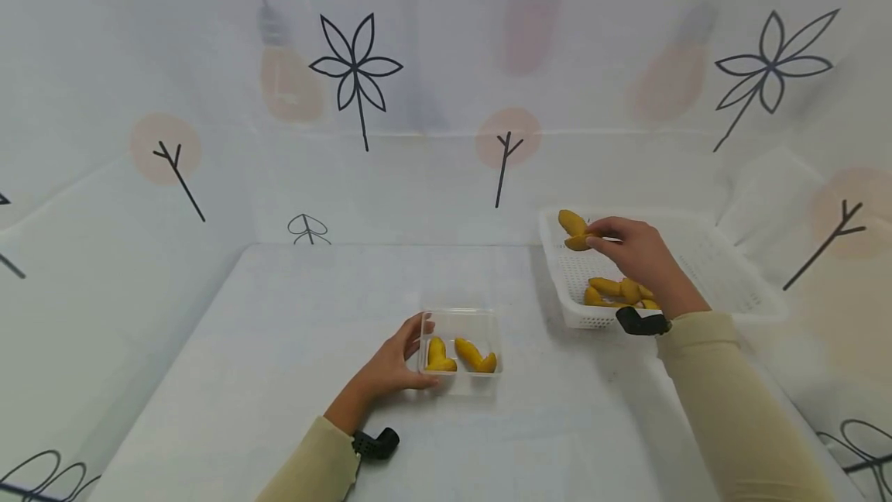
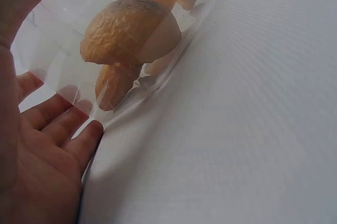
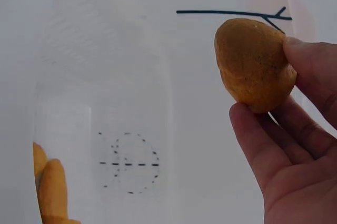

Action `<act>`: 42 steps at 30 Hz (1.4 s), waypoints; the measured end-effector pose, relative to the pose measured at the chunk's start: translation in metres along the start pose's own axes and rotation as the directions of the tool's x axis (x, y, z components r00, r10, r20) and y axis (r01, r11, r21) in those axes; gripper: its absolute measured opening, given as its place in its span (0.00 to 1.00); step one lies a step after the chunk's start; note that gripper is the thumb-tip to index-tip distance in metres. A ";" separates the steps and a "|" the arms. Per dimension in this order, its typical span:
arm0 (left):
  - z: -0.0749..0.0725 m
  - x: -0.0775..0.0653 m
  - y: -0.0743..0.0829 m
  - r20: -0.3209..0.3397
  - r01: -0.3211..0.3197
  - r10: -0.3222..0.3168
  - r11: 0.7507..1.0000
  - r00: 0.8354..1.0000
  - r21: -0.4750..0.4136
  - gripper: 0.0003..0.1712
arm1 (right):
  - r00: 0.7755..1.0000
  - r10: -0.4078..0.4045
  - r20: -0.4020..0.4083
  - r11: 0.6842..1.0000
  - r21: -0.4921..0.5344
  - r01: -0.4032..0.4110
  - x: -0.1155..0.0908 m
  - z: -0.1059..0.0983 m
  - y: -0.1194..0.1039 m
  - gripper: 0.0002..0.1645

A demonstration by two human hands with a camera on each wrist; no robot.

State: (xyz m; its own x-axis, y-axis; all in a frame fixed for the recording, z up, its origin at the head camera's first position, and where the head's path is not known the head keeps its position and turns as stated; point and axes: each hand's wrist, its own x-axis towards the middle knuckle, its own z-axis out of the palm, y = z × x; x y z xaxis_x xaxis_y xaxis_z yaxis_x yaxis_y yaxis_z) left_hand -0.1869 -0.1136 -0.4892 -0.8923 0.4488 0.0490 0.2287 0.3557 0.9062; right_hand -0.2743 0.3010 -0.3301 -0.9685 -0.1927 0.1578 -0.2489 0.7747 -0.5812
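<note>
My right hand (image 1: 637, 254) pinches a yellow-brown mushroom (image 1: 573, 225) between thumb and fingertips, over the left part of a white perforated basket (image 1: 591, 321). Up close in the right wrist view, the mushroom's rounded cap (image 3: 250, 60) faces the camera. With fingers and thumb around its left side, my left hand (image 1: 390, 366) holds a small clear plastic box (image 1: 499, 343) on the table. Two mushrooms lie inside it, a left one (image 1: 439, 355) and a right one (image 1: 475, 356). The left wrist view shows a mushroom's cap and stem (image 2: 124, 34) through the clear wall.
Several more mushrooms (image 1: 606, 287) lie in the near left part of the basket, partly hidden by my right wrist. The basket stands at the table's back right. White patterned cloth (image 1: 432, 184) hangs behind and beside the white tabletop (image 1: 313, 308).
</note>
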 end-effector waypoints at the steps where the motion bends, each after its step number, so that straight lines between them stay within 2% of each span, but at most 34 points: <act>1: 0.000 0.000 0.000 0.001 -0.002 0.002 1.000 1.000 -0.001 0.62 | 1.000 0.018 0.000 1.000 0.004 -0.018 0.000 -0.001 0.002 0.28; 8: 0.000 0.000 0.000 0.004 -0.002 0.002 1.000 1.000 0.001 0.62 | 0.993 0.114 0.016 0.993 0.013 -0.114 0.003 -0.008 0.015 0.31; 22: 0.001 -0.001 0.003 0.010 0.013 -0.013 1.000 1.000 -0.018 0.62 | 0.972 0.228 0.050 0.974 -0.009 -0.228 0.005 -0.008 0.037 0.33; 27: 0.002 -0.001 0.001 0.005 0.022 -0.022 1.000 1.000 -0.003 0.62 | 0.966 0.252 0.059 0.967 -0.062 -0.249 0.004 -0.009 0.045 0.32; 33: 0.003 -0.001 0.000 0.005 0.014 -0.014 1.000 1.000 0.000 0.62 | 0.949 0.315 0.002 0.939 -0.144 -0.312 0.004 -0.007 0.055 0.29; 37: 0.002 -0.001 0.000 0.002 0.009 -0.009 1.000 1.000 0.002 0.62 | 0.953 0.303 0.021 0.934 -0.204 -0.293 0.005 -0.007 0.058 0.29; 42: 0.001 -0.001 0.000 -0.004 0.003 -0.003 1.000 1.000 0.009 0.62 | 0.953 0.295 0.075 0.941 -0.198 -0.275 0.005 -0.009 0.050 0.27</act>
State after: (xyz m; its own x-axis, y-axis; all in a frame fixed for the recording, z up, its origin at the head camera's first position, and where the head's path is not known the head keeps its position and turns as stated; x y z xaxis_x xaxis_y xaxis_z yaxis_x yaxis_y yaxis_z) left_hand -0.1858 -0.1133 -0.4902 -0.8947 0.4441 0.0477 0.2291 0.3646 0.9026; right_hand -0.2919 0.3440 -0.3511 -0.9967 -0.0006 -0.0808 0.0345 0.9013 -0.4318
